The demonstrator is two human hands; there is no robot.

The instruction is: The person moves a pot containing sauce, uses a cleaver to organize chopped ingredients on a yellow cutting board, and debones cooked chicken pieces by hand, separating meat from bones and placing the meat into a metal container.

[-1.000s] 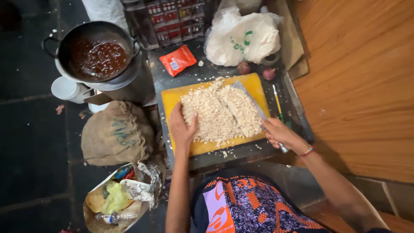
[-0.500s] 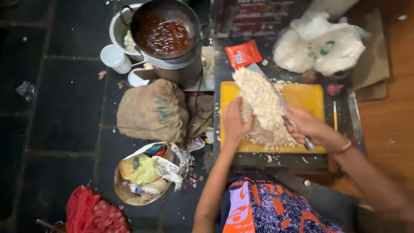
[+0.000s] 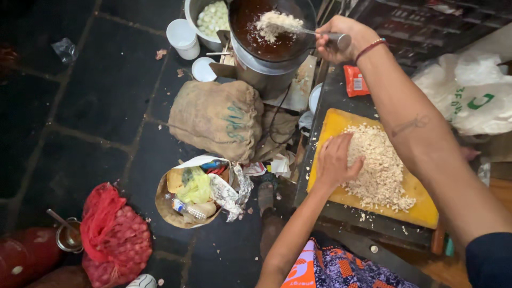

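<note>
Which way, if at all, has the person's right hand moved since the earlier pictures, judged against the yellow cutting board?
Yes. The right hand has left the yellow cutting board and reached out over the dark pot, carrying chopped white bits on a blade.

The right hand (image 3: 341,34) is stretched far out toward twelve o'clock, fingers curled in a closed grip (a red band circles the wrist); the left hand (image 3: 335,162) lies palm-down, fingers spread.

**What the person wears**

Both arms are bare up to the elbow. The right hand (image 3: 341,37) has a thin red band with small beads around the wrist. A small dark drawing sits on the right forearm. A dark blue sleeve shows at the picture's lower right corner. The left hand (image 3: 333,162) wears nothing. Below is cloth with orange, blue and pink patterns.
</note>
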